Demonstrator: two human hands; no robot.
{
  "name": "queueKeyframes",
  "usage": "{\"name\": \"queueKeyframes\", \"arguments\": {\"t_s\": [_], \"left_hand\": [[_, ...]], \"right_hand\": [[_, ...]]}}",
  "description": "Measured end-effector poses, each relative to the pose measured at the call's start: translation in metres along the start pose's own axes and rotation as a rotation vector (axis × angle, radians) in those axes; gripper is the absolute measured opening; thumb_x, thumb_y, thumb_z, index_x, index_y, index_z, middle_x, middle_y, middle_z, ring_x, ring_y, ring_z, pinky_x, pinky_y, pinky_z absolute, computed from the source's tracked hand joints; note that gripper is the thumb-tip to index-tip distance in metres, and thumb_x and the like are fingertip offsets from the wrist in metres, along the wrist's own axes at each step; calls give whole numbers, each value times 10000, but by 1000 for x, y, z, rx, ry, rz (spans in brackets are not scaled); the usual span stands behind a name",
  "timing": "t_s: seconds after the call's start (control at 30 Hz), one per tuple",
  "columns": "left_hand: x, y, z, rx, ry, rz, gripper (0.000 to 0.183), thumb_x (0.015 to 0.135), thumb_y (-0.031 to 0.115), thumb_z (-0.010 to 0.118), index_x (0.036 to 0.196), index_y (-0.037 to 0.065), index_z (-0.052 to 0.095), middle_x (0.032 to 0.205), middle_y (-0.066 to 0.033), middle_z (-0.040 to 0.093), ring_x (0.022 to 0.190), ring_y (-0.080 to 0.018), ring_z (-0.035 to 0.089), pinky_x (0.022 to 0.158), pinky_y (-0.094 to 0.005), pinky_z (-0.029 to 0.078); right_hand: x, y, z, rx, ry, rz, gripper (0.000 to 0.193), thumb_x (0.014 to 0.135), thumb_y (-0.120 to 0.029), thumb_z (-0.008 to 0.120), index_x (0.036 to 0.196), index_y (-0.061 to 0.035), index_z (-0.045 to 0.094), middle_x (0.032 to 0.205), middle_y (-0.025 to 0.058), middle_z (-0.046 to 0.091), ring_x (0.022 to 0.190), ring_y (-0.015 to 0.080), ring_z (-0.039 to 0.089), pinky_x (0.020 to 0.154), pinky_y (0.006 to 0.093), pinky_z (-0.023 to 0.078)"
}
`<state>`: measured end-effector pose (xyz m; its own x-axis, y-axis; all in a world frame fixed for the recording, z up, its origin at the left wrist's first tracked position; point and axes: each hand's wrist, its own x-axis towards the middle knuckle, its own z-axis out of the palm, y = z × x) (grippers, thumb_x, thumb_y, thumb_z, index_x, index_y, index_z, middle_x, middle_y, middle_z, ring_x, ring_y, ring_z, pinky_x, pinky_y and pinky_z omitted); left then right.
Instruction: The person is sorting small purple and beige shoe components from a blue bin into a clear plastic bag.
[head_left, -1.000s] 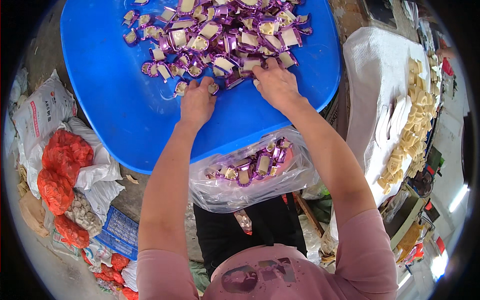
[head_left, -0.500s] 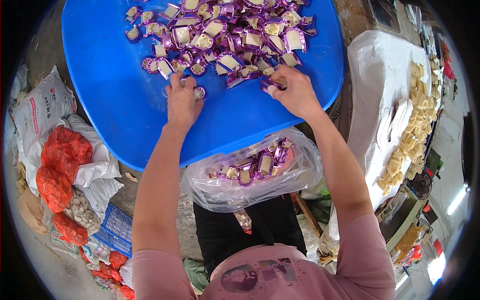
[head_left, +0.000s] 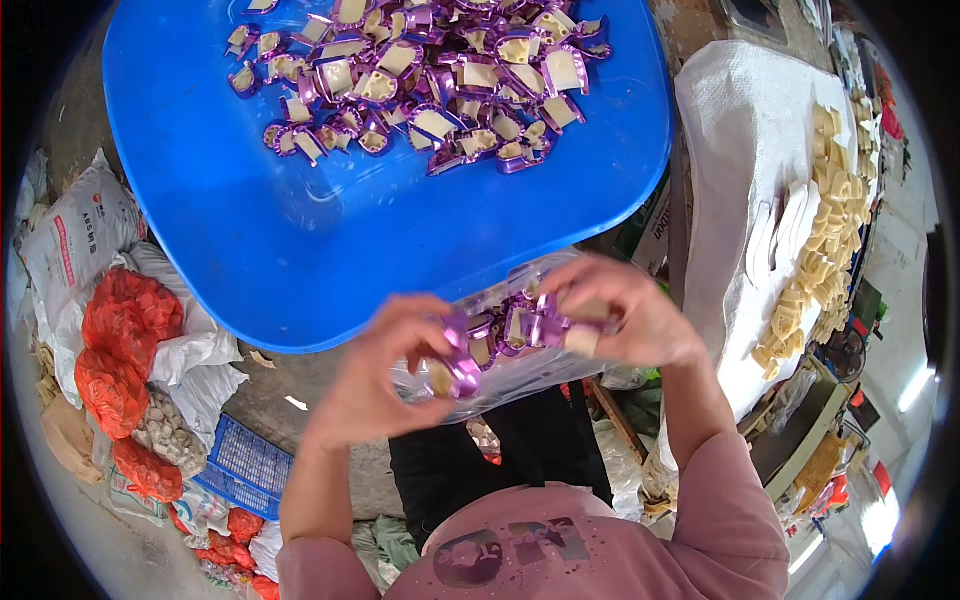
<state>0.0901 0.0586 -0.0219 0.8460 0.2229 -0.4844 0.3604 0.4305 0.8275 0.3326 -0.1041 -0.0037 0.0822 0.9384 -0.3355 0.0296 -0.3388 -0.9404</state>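
Note:
Both my hands are over a clear plastic bag [head_left: 512, 388] that sits at my lap and holds several shiny purple plastic pieces [head_left: 516, 328] with cream insides. My left hand [head_left: 385, 375], slightly smeared by motion, grips a purple piece [head_left: 460, 368] between thumb and fingers at the bag's left side. At the bag's right side my right hand [head_left: 635, 315] pinches a purple-and-cream piece [head_left: 582, 340] by the fingertips. Beyond them a big blue tub [head_left: 400, 235] carries a heap of the same purple pieces [head_left: 435, 85] at its far part.
On the right a white woven sack [head_left: 735, 150] lies beside many cream plastic parts [head_left: 825, 235]. To the left are red mesh bags [head_left: 125, 310], a printed white sack [head_left: 80, 220] and a blue plastic basket [head_left: 245, 465]. The tub's near rim borders the bag.
Both hands have drawn back from the heap in the tub to above the clear bag, bringing purple pieces with them. The view has shifted slightly.

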Motion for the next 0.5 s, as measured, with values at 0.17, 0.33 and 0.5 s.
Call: {"name": "queueKeyframes", "arguments": {"t_s": [0.17,0.33,0.5], "left_hand": [[-14,-44,54,1215,117,291,439,652,-58,674,1030,143,580,1243,-115,483,859,-256,566,673,-292,469],[-2,-29,44,769,202,356,314,746,-50,600,1027,89,621,1123,-102,574,930,-270,592,740,-347,490],[90,-30,-6,695,504,183,318,778,25,630,1091,68,598,1081,-148,584,973,-311,588,792,-368,480]], "right_hand": [[-20,-4,39,-913,-252,3,329,711,-94,715,1026,-114,623,1126,58,595,1020,298,552,905,409,434],[-6,-7,20,-548,-154,32,356,751,-143,688,1095,-105,603,1120,90,591,1079,289,516,924,413,408],[66,38,-19,-786,196,-19,403,779,-162,655,1167,-82,579,1129,113,565,1054,309,505,903,431,402]]}}
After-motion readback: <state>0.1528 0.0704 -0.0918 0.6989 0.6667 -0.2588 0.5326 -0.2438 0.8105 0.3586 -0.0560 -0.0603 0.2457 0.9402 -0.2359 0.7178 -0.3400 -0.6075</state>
